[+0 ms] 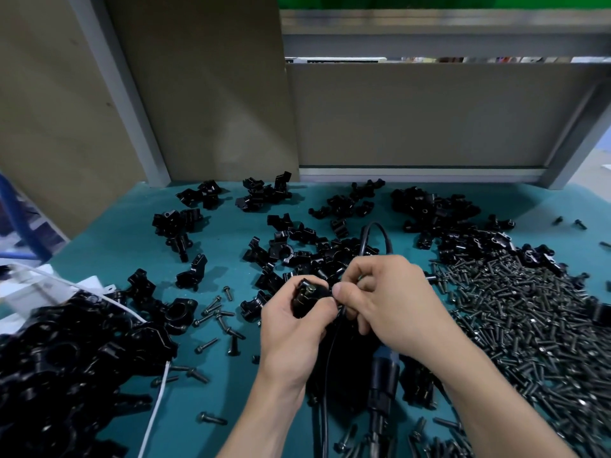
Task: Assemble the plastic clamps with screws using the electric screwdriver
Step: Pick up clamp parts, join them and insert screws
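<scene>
Left hand (291,328) curled round a black clamp (305,297), gripping it over the teal table (215,391). Right hand (390,305) pinches the clamp's right end with thumb and forefinger. Nearer than the clamp: electric screwdriver (383,378), partly hidden under the right wrist. Right of it: screw heap (529,312). Behind: loose clamp parts (330,252), looping black cable (373,236). Left: white cord (155,401).

On the flat teal worktop (109,246), a wide pile of dark metal screws (515,319) lies right, a heap of assembled black plastic clamps (66,368) front left, and loose clamp halves (297,246) across the middle and back. Front centre, a single black plastic clamp (309,294) sits between the left hand (291,328) and right hand (393,302), above a dark electric screwdriver (383,378). Brown cardboard panels (429,114) stand behind.
</scene>
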### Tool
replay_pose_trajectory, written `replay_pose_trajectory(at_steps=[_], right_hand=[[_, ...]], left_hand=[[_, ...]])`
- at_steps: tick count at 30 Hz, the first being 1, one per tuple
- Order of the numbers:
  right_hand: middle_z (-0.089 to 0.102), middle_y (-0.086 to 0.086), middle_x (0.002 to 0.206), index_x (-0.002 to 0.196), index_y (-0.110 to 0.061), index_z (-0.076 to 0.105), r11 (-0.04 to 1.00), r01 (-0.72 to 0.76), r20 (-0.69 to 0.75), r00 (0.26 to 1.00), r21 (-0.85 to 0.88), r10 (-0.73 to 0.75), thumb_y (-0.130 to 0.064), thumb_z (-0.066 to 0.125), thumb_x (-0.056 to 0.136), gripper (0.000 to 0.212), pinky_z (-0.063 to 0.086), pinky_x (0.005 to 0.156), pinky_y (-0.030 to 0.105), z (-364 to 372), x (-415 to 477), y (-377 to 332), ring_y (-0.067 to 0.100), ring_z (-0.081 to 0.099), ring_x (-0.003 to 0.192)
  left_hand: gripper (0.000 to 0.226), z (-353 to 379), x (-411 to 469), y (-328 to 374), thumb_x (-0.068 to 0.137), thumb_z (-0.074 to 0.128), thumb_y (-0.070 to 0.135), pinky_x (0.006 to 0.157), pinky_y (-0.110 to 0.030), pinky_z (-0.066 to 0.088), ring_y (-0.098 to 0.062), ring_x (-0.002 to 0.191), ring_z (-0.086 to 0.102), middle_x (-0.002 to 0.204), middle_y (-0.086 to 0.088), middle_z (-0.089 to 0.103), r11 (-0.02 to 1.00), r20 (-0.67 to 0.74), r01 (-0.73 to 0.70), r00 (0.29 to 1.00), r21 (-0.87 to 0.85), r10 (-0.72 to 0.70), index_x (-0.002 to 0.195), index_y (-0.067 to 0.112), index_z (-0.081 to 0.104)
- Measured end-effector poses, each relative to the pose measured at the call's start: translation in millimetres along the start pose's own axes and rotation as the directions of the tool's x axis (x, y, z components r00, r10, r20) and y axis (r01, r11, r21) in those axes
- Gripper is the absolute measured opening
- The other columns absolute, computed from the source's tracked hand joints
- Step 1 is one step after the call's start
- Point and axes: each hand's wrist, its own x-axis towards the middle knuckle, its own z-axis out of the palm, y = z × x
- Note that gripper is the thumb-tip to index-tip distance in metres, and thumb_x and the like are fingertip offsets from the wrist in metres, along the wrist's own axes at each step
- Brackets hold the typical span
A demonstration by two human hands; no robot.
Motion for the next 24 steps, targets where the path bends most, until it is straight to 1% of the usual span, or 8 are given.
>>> replay_pose_trajectory(at_steps=[5, 8, 10, 12, 16, 20, 22, 24], right_hand=[[0.069, -0.004, 0.055, 0.070, -0.023, 0.068, 0.999, -0.030, 0.002, 1.000, -0.020, 0.030, -0.023, 0.082, 0.086, 0.021, 0.044, 0.046, 0.013, -18, -2, -2, 0.005, 0.064, 0.045], [0.072, -0.008, 0.062, 0.067, -0.024, 0.071, 0.997, -0.060, -0.096, 0.994, -0.040, 0.056, -0.017, 0.085, 0.080, 0.021, 0.052, 0.048, 0.018, -48, 0, 3, 0.008, 0.068, 0.051], [0.072, -0.010, 0.064, 0.068, -0.025, 0.071, 0.980, -0.123, -0.081, 0.990, -0.158, 0.112, -0.015, 0.085, 0.081, 0.021, 0.051, 0.049, 0.018, -72, -1, 11, 0.006, 0.067, 0.051], [0.072, -0.013, 0.064, 0.069, -0.026, 0.073, 0.910, -0.215, 0.038, 0.969, -0.356, 0.244, -0.014, 0.083, 0.083, 0.021, 0.050, 0.052, 0.017, -87, -1, 23, 0.004, 0.068, 0.056], [0.075, -0.014, 0.084, 0.079, -0.033, 0.080, 0.723, -0.338, 0.223, 0.798, -0.602, 0.559, -0.015, 0.078, 0.087, 0.020, 0.049, 0.060, 0.017, -91, -4, 39, 0.007, 0.068, 0.079], [0.072, -0.003, 0.103, 0.103, -0.027, 0.077, 0.642, -0.399, 0.057, 0.821, -0.654, 0.568, -0.008, 0.073, 0.089, 0.024, 0.058, 0.073, 0.024, -88, 0, 50, 0.014, 0.068, 0.089], [0.069, 0.001, 0.103, 0.113, -0.019, 0.072, 0.615, -0.404, 0.019, 0.826, -0.677, 0.564, -0.010, 0.074, 0.090, 0.025, 0.055, 0.066, 0.022, -81, 1, 55, 0.016, 0.066, 0.086], [0.066, 0.000, 0.097, 0.110, -0.017, 0.067, 0.618, -0.375, 0.058, 0.824, -0.691, 0.564, -0.017, 0.080, 0.087, 0.026, 0.046, 0.056, 0.019, -73, 2, 57, 0.016, 0.063, 0.082]], left_hand=[[0.015, 3, -1, -6, 0.087, 0.069, -0.002, 0.048, -0.019, 0.041, -0.009, 0.053, 0.051, 0.063, 0.001, 0.058, 0.999, 0.007, 0.046, 0.999, 0.029, -0.046, 0.083, 0.012, 0.069], [0.019, -8, 5, -7, 0.087, 0.071, 0.004, 0.049, -0.023, 0.034, -0.013, 0.055, 0.042, 0.069, -0.005, 0.053, 0.993, -0.097, 0.112, 0.989, -0.022, -0.114, 0.078, 0.020, 0.068], [0.012, -15, 9, -5, 0.079, 0.073, 0.013, 0.049, -0.022, 0.034, -0.012, 0.055, 0.040, 0.074, -0.007, 0.052, 0.985, -0.165, 0.137, 0.974, -0.106, -0.153, 0.075, 0.022, 0.068], [0.006, -17, 11, -3, 0.074, 0.071, 0.016, 0.047, -0.020, 0.035, -0.011, 0.055, 0.039, 0.077, -0.007, 0.054, 0.973, -0.205, 0.145, 0.962, -0.178, -0.181, 0.076, 0.021, 0.068], [0.027, -16, 10, -5, 0.088, 0.068, 0.002, 0.046, -0.017, 0.036, -0.010, 0.055, 0.041, 0.078, -0.007, 0.056, 0.974, -0.203, 0.148, 0.962, -0.172, -0.182, 0.073, 0.024, 0.070], [0.028, -16, 10, -2, 0.085, 0.069, 0.005, 0.045, -0.017, 0.034, -0.010, 0.054, 0.040, 0.080, -0.006, 0.057, 0.974, -0.212, 0.137, 0.962, -0.179, -0.174, 0.069, 0.027, 0.071], [0.034, -15, 11, -4, 0.088, 0.067, 0.001, 0.044, -0.017, 0.034, -0.010, 0.054, 0.040, 0.081, -0.007, 0.058, 0.974, -0.220, 0.137, 0.960, -0.178, -0.175, 0.068, 0.028, 0.071], [0.037, -14, 10, -5, 0.090, 0.065, -0.002, 0.044, -0.017, 0.034, -0.010, 0.054, 0.041, 0.080, -0.008, 0.056, 0.975, -0.216, 0.143, 0.960, -0.170, -0.178, 0.068, 0.027, 0.071]])
